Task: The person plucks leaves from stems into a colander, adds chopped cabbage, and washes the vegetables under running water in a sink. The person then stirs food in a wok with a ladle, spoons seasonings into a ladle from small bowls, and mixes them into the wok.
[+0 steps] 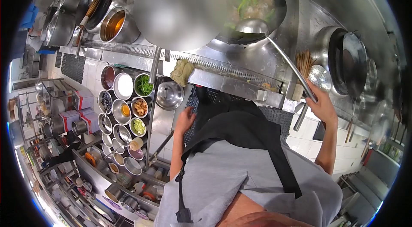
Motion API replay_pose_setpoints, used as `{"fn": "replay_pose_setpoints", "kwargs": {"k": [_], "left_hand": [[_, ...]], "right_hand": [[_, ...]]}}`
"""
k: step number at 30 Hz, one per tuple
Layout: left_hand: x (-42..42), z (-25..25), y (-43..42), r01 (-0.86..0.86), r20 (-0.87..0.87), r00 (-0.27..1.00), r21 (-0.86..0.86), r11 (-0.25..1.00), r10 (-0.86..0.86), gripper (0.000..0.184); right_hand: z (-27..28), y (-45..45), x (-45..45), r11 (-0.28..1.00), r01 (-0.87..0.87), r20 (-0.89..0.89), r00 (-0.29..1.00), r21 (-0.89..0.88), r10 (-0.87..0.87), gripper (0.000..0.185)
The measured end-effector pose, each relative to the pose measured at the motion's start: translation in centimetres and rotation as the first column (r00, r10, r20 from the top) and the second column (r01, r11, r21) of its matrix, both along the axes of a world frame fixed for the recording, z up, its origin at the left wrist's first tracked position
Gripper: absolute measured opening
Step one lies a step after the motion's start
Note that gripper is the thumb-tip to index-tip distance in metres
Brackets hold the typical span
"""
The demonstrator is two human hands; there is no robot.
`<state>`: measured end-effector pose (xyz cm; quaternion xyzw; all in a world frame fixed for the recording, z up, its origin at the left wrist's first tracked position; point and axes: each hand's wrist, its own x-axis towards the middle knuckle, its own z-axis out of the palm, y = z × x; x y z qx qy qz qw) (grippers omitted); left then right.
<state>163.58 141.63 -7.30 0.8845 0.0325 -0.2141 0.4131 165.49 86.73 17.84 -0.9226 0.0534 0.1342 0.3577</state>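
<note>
My right hand is closed around the handle of a metal ladle. The ladle's bowl rests at the near side of a wok, over a broth with green vegetable pieces and chunks of food. Below the same hand, another metal handle points down toward the floor. Empty, with its fingers loosely bent, my left hand hangs beside my black apron. A folded cloth lies on the stove edge ahead of it, near a round metal lid.
Left of me stand several bowls of ingredients, among them chopped greens and browned pieces. A pot of amber liquid sits farther back. A large blurred round shape covers part of the stove. Another wok is at right.
</note>
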Motion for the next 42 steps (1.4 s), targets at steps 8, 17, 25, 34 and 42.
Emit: {"fn": "replay_pose_setpoints", "kwargs": {"k": [8,17,25,34,42], "left_hand": [[-0.3,2.8,-1.8,0.014,0.014,1.000,-0.081,0.997,-0.013,0.038],[-4.8,11.4,4.1,-0.354,0.182,0.900,-0.224,0.908,0.396,0.018],[-17.3,10.3,28.1,-0.811,0.272,-0.064,-0.574,0.109,0.960,0.013],[-20.5,2.0,51.8,-0.735,-0.176,-0.113,-0.648,-0.201,0.978,0.029],[-22.3,4.3,46.6,-0.786,0.751,0.549,0.314,0.533,0.367,0.009]], "right_hand": [[-12.0,2.8,0.3,0.999,0.036,0.158,0.987,-0.017,-0.033,0.060],[-20.8,10.5,7.3,0.989,0.134,0.413,0.905,-0.059,-0.098,0.047],[-5.9,26.2,10.3,0.397,-0.005,-0.103,0.963,0.918,0.249,0.045],[-4.5,54.8,2.6,0.220,0.321,-0.382,0.644,0.921,0.663,0.048],[-2.2,66.1,-3.0,0.557,0.041,-0.505,0.480,0.829,0.717,0.049]]}}
